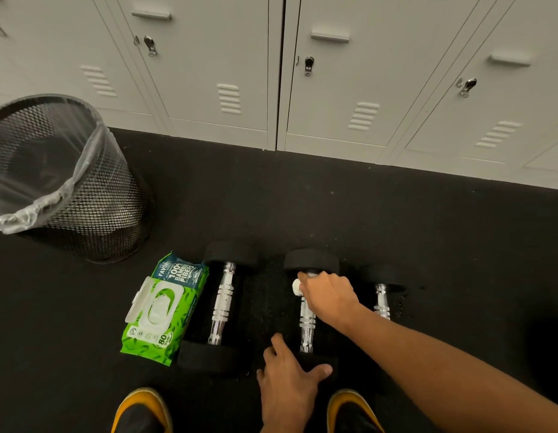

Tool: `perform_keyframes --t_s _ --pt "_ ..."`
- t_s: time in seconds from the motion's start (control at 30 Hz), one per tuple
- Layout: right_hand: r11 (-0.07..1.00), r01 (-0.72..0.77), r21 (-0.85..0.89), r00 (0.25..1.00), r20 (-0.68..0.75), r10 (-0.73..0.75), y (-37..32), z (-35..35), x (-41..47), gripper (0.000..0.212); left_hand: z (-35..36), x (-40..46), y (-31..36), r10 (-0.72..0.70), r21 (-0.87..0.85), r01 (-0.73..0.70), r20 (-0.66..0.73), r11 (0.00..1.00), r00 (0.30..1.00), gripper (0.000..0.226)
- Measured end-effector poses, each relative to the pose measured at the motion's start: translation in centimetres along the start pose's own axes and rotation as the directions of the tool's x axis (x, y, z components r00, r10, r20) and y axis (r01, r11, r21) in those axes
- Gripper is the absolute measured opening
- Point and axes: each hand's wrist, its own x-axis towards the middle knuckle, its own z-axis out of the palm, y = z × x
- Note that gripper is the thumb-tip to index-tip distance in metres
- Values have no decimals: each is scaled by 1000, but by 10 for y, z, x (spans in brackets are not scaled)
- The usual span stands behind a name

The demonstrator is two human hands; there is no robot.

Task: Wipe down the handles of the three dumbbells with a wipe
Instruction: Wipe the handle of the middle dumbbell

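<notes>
Three black dumbbells with chrome handles lie side by side on the dark floor: the left dumbbell [223, 303], the middle dumbbell [306, 329] and the right dumbbell [382, 303]. My right hand [329, 295] grips a white wipe [296, 287] around the far end of the middle handle, just below its far head. My left hand [290, 375] rests spread on the near head of the same dumbbell, fingers apart. My right forearm hides the near part of the right dumbbell.
A green pack of wipes [162, 310], lid flipped open, lies left of the dumbbells. A black mesh bin [93, 195] with a clear liner stands at the far left. Grey lockers [333, 89] line the back. My yellow-and-black shoes [140, 410] are at the bottom.
</notes>
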Motion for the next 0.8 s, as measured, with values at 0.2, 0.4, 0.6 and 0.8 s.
perform_keyframes --t_s 0.2,0.4,0.6,0.8 --pt "999 -30 32 997 67 27 -1 3 4 35 1 -1 1 7 7 -7 -5 1000 1000 110" --pt "996 5 87 1000 21 -7 1 3 0 34 -1 -2 1 12 35 -12 -6 999 1000 110" --pt "987 51 151 998 15 -54 5 3 -4 36 -3 -3 2 23 60 -22 -13 998 1000 111" --pt "968 71 240 997 -9 -71 7 12 -15 40 -4 -3 -1 39 54 -38 -8 998 999 113"
